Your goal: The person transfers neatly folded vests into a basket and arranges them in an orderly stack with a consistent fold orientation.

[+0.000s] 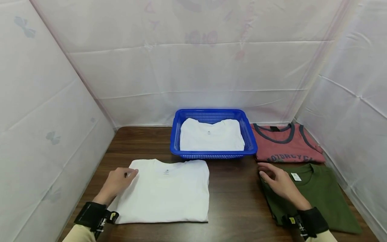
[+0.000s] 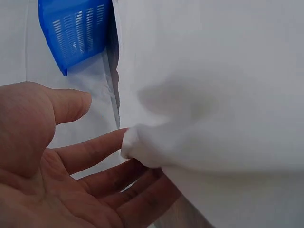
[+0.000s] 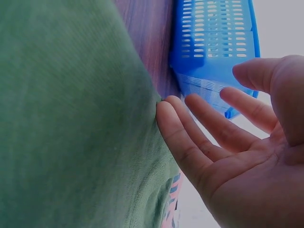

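A folded white T-shirt (image 1: 169, 191) lies on the table's left half, its neckline facing the back. My left hand (image 1: 116, 183) is at its left edge; in the left wrist view the fingers (image 2: 99, 149) reach the cloth's edge, partly hidden by it, with the thumb (image 2: 71, 105) held apart. At the right lies a folded green T-shirt (image 1: 320, 198). Over its left edge hovers my right hand (image 1: 279, 181). Its fingers (image 3: 175, 133) are extended in the right wrist view, fingertips right at the green cloth, with the thumb well apart and nothing pinched.
Toward the back, a blue plastic basket (image 1: 214, 153) holds another folded white T-shirt (image 1: 211, 137). A red T-shirt (image 1: 281, 144) with dark trim lies right of the basket, behind the green one. White sheeting (image 1: 196, 67) walls the dark wooden table (image 1: 232, 201) at back and sides.
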Demonstrator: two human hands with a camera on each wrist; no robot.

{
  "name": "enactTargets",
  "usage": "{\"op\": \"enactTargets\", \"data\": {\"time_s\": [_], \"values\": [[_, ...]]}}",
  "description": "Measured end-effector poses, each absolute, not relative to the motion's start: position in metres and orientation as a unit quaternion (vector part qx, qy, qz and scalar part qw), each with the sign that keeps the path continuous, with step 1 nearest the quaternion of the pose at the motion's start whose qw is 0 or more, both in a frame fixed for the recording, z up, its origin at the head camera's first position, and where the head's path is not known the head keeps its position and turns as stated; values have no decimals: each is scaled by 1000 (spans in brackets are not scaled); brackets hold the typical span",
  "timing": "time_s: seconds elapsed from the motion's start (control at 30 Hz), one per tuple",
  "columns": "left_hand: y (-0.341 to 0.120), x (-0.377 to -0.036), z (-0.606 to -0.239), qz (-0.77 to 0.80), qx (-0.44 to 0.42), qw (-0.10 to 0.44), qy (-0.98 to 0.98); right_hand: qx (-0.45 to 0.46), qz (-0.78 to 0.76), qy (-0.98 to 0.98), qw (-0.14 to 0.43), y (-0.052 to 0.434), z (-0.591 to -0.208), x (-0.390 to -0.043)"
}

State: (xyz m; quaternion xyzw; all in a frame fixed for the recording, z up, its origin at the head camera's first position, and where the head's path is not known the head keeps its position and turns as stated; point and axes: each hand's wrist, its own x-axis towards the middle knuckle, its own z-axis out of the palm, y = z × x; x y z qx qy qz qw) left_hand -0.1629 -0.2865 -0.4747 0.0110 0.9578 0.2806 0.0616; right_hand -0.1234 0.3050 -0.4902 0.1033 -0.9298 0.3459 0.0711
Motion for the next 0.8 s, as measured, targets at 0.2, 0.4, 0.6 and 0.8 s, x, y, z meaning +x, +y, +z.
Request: {"op": "enactTargets", "data": {"time_s": [0.2,0.4,0.6,0.8], "values": [[-277,-160,-474,293,23,54,954,100,354,-927,66,305,-490,-123],[-267,-161,-476,314,31,58,947,91,379,-920,44,304,-490,-122],[-256,-163,-476,373,27,76,924,71,436,-897,-9,300,-486,-122],[-241,-164,-477,415,20,93,905,59,459,-885,-43,295,-485,-122]]}}
